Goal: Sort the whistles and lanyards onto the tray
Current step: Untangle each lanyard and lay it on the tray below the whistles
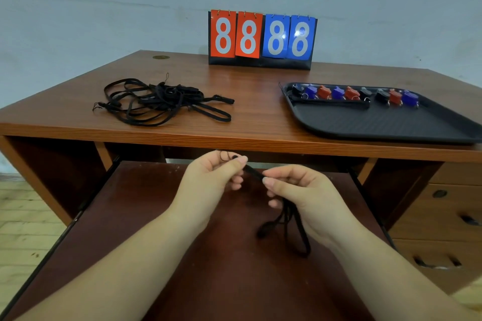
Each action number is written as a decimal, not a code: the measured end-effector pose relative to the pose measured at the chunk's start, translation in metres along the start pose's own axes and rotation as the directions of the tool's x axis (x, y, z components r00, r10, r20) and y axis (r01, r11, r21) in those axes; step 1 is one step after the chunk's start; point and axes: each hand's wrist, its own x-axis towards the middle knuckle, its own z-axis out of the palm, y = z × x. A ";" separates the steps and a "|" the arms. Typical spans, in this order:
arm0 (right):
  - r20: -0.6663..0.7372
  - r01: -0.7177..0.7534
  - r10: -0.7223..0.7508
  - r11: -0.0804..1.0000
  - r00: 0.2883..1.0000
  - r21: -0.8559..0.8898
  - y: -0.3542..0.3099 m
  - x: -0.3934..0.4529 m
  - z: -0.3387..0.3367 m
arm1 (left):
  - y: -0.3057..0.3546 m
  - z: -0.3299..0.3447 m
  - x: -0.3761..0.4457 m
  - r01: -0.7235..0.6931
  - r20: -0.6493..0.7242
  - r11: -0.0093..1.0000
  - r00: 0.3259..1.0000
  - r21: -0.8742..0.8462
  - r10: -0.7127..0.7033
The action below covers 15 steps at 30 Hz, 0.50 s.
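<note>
The person is holding one black lanyard between both hands, low in front of the desk and above its pulled-out shelf. The left hand is pinching the thin cord end of the lanyard between thumb and forefinger, its fingers curled around the little loop at the top. The right hand is gripping the strap just beside the left hand, thumb tip pressing on it, so that a short stretch of strap is running taut between the two hands. The rest of the lanyard is hanging down below the right hand, looping under the wrist and dangling over the shelf. Up on the desk, well apart from both hands and to the left, a tangled pile of black lanyards is lying loose on the wood. To the right, a black tray is sitting near the desk's front edge, with a row of whistles in black, blue and red lining its far side. One lanyard is lying straightened on the tray just in front of that row. A flip scoreboard is standing at the back of the desk against the wall, showing four eights, two red and two blue.
</note>
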 end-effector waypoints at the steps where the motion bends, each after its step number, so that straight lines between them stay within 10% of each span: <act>1: 0.004 -0.004 0.004 1.000 1.000 -0.027 -0.001 0.001 -0.003 | 0.002 -0.003 0.003 0.014 -0.025 1.000 1.000 -0.025 -0.014; 15: -0.078 0.090 -0.109 0.972 0.991 -0.216 -0.017 0.017 -0.054 | 0.011 -0.042 0.026 0.062 -0.139 0.979 0.986 -0.196 -0.090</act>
